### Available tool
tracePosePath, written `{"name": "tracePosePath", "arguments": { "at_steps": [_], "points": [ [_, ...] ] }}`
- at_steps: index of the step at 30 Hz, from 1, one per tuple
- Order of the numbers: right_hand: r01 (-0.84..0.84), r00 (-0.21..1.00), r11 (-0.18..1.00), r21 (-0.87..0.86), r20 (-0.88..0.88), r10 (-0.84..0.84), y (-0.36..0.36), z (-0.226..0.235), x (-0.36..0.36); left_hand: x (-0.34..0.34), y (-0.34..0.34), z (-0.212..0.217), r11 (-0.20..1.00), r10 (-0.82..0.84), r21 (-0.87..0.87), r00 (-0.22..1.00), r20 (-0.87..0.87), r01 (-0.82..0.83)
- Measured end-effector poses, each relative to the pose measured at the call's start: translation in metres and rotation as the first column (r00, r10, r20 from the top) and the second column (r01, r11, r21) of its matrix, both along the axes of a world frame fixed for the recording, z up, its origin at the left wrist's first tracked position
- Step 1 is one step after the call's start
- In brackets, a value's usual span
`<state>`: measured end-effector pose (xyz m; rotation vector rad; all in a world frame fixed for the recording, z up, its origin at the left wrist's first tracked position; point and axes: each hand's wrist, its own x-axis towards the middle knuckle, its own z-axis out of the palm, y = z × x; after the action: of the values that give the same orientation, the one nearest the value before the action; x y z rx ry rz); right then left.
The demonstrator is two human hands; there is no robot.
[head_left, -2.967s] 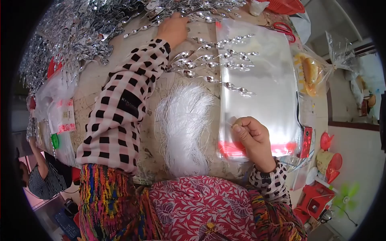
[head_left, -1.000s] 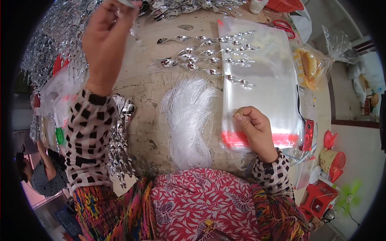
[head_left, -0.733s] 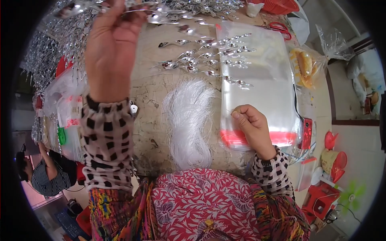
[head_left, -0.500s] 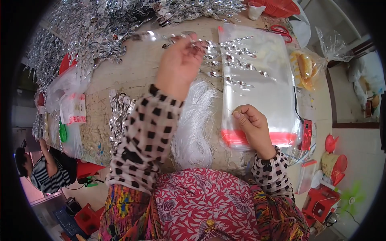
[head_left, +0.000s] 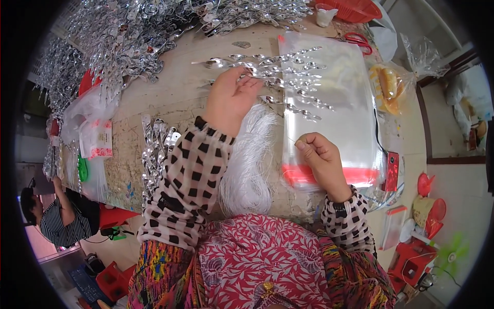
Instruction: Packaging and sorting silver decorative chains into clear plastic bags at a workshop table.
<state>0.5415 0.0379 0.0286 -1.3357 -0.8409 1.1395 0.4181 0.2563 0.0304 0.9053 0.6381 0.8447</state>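
Observation:
Several twisted silver foil strips (head_left: 303, 85) lie fanned out across the top of a stack of clear plastic bags (head_left: 339, 123) with red lower edges. My left hand (head_left: 234, 95) is over their left ends, its fingers bent and closed around a strip; part of the grip is hidden. My right hand (head_left: 321, 157) is above the bags' lower part, thumb and forefinger pinched on a fine thread, of which only a short end shows. Between my arms lies a hank of white thread (head_left: 244, 175).
Large heaps of silver strips (head_left: 123, 36) cover the table's far left. A smaller bunch (head_left: 154, 149) lies left of my forearm. Red scissors (head_left: 358, 41), a red basket (head_left: 355, 9), bagged bread (head_left: 388, 85) and a red box-shaped device (head_left: 392, 172) sit at right. Another person (head_left: 59, 216) is at far left.
My left hand has come slightly nearer to me, and the strip in it has shifted down and right alongside the others. My right hand has barely moved, still pinching.

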Motion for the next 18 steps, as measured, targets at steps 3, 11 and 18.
{"name": "tracePosePath", "arguments": {
  "at_steps": [3,11,18],
  "points": [
    [0.010,0.999,1.000,0.028,0.033,-0.011,0.000,-0.003,0.002,-0.006,-0.016,0.044,0.855,0.187,-0.506,0.976,0.107,-0.109],
    [-0.009,0.995,1.000,0.018,0.100,0.007,-0.001,0.001,0.009,-0.025,-0.038,0.054,0.921,-0.030,0.346,0.919,-0.394,0.179],
    [0.006,0.995,0.999,0.037,0.100,-0.010,-0.003,-0.001,0.009,0.021,0.002,0.021,0.097,0.545,0.590,0.453,-0.706,0.802]
  ]
}}
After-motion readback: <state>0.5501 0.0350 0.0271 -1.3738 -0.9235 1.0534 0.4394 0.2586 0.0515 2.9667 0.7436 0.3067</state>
